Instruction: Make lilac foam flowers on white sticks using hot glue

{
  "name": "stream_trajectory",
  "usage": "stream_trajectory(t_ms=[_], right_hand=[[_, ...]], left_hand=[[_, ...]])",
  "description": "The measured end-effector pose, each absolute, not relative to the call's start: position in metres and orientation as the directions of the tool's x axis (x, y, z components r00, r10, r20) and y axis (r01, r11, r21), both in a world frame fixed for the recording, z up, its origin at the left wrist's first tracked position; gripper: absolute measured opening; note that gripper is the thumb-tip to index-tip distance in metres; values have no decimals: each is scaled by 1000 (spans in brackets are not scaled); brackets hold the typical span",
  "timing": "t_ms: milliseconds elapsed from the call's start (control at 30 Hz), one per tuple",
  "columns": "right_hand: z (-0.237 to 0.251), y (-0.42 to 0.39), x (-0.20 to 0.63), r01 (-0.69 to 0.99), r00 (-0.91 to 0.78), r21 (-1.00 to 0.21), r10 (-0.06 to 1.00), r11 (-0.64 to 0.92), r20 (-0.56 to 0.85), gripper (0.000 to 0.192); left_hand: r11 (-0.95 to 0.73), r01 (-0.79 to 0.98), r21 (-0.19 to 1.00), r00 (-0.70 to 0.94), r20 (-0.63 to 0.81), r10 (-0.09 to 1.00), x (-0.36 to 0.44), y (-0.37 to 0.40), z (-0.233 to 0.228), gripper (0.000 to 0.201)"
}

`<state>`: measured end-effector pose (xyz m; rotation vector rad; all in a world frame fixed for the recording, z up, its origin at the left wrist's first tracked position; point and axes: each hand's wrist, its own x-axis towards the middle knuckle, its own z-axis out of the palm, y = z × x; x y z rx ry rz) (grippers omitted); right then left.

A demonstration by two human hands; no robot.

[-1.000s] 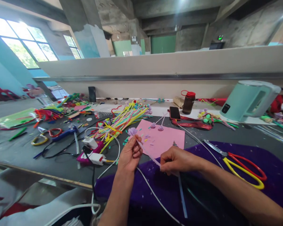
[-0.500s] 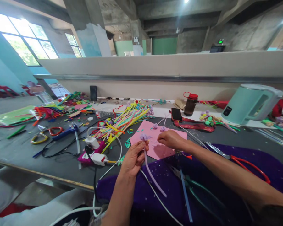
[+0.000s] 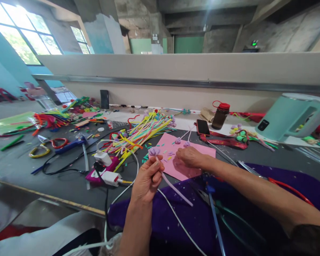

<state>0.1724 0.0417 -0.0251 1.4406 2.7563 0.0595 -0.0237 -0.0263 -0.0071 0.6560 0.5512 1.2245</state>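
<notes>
My left hand (image 3: 146, 174) pinches a lilac pipe-cleaner flower (image 3: 154, 151) just below its fluffy head, and the stem slants down to the right. Over the pink sheet (image 3: 173, 168) is my right hand (image 3: 189, 156), its fingers curled together and pointing left; whatever they may hold is hidden. Small lilac and yellow snippets (image 3: 170, 154) lie on the sheet beside those fingertips. Two more lilac flowers (image 3: 177, 140) rest near the sheet's far edge, stems pointing away.
Left of the sheet lies a heap of coloured pipe cleaners (image 3: 146, 129), with a power strip (image 3: 102, 174), blue glue gun (image 3: 69, 146) and scissors (image 3: 52, 143) further left. A phone (image 3: 203, 127), bottle (image 3: 220, 116) and kettle (image 3: 288, 117) stand behind. Pliers (image 3: 216, 203) lie on purple cloth.
My left hand has moved left and slightly up with the flower, whose head now tips leftward. My right hand stays low over the sheet, fingers still curled. The view has shifted slightly.
</notes>
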Motion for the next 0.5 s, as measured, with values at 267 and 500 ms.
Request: stream_trajectory(t_ms=[267, 500], right_hand=[[-18, 45, 182, 845, -530, -73, 848, 530, 23, 24], [-20, 59, 166, 859, -507, -86, 862, 505, -4, 28]], left_hand=[[239, -685, 688, 317, -14, 948, -21, -29, -12, 13], [245, -652, 718, 278, -74, 958, -18, -32, -9, 22]])
